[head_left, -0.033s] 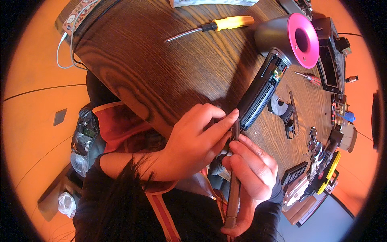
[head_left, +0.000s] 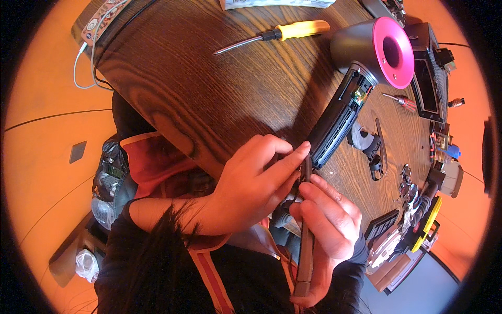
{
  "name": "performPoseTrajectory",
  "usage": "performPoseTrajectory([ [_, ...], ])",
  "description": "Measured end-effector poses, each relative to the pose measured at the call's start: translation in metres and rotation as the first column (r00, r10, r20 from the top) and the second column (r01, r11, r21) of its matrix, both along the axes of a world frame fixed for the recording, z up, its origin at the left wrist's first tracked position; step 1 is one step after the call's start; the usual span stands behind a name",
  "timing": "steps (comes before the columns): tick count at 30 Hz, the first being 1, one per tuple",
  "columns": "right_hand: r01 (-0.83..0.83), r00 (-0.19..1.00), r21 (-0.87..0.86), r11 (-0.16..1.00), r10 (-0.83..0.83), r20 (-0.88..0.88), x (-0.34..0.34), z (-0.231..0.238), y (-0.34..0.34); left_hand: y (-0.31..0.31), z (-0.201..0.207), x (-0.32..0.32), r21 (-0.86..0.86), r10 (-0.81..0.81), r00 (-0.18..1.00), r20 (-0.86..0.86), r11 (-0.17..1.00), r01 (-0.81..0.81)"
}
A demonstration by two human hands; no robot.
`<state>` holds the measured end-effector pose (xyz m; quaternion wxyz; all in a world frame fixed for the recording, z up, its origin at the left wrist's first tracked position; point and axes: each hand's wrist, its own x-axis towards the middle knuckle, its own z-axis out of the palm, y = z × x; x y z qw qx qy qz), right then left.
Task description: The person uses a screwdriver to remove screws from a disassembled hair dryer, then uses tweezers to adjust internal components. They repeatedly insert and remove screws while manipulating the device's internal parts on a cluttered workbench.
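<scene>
A hair dryer with a grey head and pink ring lies on the table, its handle opened so that black inner parts and a bit of circuit board show. My left hand is closed at the handle's lower end, thumb and fingers pinching the top of a long, narrow brown-grey bar. Wrapped round the same bar lower down is my right hand, its fingertips close to the left ones. What kind of thing the bar is cannot be made out. Dark cord-like parts behind the hands are mostly hidden.
A yellow-handled screwdriver lies at the back, and a small red one lies right of the dryer. Beside the handle are grey and black loose parts. Several tools, a black-framed box and a yellow item crowd the right edge.
The bar's lower end has shifted slightly right together with my right hand. My left hand and the hair dryer look unmoved.
</scene>
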<state>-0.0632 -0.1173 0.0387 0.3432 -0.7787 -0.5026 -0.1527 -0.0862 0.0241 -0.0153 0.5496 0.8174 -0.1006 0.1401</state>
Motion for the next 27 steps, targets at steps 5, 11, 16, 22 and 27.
performPoseTrajectory([
  [5, -0.002, 0.992, -0.046, 0.999, -0.004, -0.124, 0.002, 0.001, -0.011, 0.006, 0.001, 0.003, -0.067, -0.032, 0.997, -0.076, 0.997, 0.027],
  [11, 0.036, 0.958, 0.04, 0.999, -0.023, -0.286, 0.002, 0.001, -0.023, 0.016, 0.002, 0.022, -0.367, -0.186, 0.964, -0.189, 0.924, 0.107],
  [16, 0.137, 0.886, 0.067, 0.988, -0.092, -0.454, 0.002, 0.005, -0.026, 0.045, 0.003, 0.044, -0.103, -0.178, 0.979, -0.1, 0.98, 0.168],
  [22, 0.204, 0.889, 0.146, 0.968, -0.12, -0.443, 0.002, 0.0, -0.022, 0.06, 0.008, 0.048, -0.006, -0.075, 0.986, -0.149, 0.997, 0.075],
  [27, 0.184, 0.884, 0.179, 0.966, -0.083, -0.46, 0.003, 0.0, -0.023, 0.031, -0.001, 0.056, 0.255, -0.084, 0.995, 0.048, 0.964, 0.069],
])
